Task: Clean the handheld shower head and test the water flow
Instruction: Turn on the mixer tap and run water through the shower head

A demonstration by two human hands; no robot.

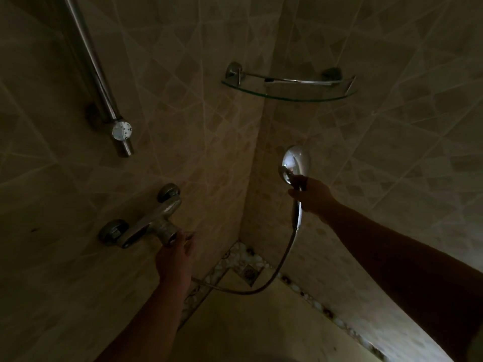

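Overhead, right hand (311,195) grips shower head (296,163) by handle.

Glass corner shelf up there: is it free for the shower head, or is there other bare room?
The glass corner shelf looks bare behind its rail. The floor near the drain is open beyond the looping hose. It is crowded at the mixer tap, which the left hand touches.

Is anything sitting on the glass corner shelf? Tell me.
No: the glass corner shelf shows only its own rail and brackets, with bare tile visible through it.

Head camera looks forward and down into the tiled shower corner (257,158), close.
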